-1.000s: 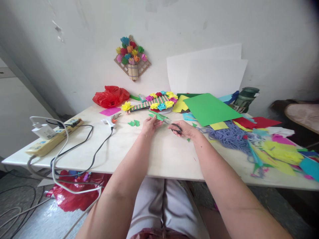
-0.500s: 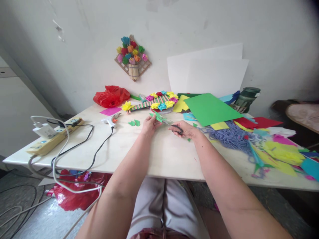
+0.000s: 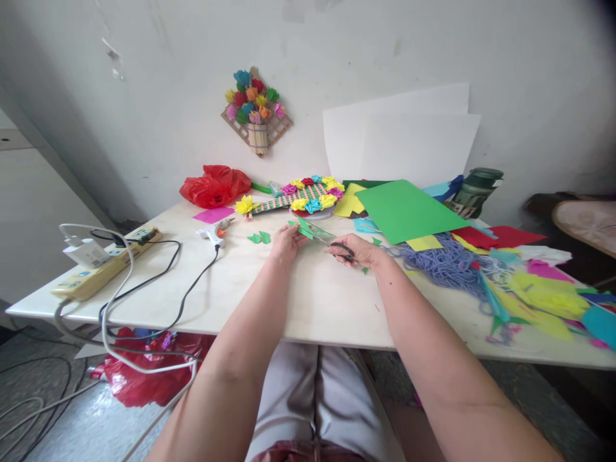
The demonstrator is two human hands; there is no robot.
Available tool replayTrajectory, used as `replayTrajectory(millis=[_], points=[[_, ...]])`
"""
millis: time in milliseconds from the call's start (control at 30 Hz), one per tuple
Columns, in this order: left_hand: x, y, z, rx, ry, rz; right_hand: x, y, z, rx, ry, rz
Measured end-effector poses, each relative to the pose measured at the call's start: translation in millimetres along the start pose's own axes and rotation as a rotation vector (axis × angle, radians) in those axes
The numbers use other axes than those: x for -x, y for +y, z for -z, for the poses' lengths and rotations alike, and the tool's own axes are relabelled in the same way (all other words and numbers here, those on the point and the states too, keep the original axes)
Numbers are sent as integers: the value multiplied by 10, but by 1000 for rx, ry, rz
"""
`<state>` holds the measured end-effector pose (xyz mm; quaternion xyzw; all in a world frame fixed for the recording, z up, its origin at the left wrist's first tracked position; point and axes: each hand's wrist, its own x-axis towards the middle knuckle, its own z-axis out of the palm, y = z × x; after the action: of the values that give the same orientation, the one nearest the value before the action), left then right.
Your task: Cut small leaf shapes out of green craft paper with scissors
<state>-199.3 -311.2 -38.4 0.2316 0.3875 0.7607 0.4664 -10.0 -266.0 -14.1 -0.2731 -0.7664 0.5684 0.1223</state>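
Note:
My left hand (image 3: 287, 242) pinches a small piece of green paper (image 3: 305, 227) above the middle of the table. Wrapped round the dark handles of a pair of scissors (image 3: 342, 251) is my right hand (image 3: 355, 249). The scissors' blades point left and reach the green paper; they look parted. Small cut green paper leaves (image 3: 260, 237) lie left of my left hand, and green scraps (image 3: 365, 270) lie by my right wrist. Just behind my hands rests a woven panel (image 3: 289, 200) edged with yellow, blue, pink and red paper flowers.
On the left stand a power strip (image 3: 79, 283) with cords and a white glue gun (image 3: 212, 235). A red plastic bag (image 3: 215, 187) sits at the back. Rightward are a green sheet (image 3: 409, 212), purple yarn (image 3: 443, 260), coloured paper and a dark jar (image 3: 476, 192).
The scissors and green paper have shifted slightly against each other, with the blades looking a little wider apart. Both hands keep nearly the same place; everything else is unchanged.

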Motion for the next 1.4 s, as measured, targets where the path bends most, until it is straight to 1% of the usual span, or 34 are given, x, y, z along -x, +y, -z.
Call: replayTrajectory(millis=[200,500,767,933,1100,1400], points=[[33,44,-24,32,37,30,-2,10,-9,-22,6,15],[43,27,-34,43,5,48,-13,26,-20,-40,21,17],[52,51,-48,52,9,73,-13,2,-46,-50,40,24],[9,38,-28,59,32,63,-22,1,-51,-65,49,37],[-1,30,-8,54,17,42,-51,46,-34,-62,47,56],[20,48,-20,49,18,53,-50,53,-5,-45,34,56]])
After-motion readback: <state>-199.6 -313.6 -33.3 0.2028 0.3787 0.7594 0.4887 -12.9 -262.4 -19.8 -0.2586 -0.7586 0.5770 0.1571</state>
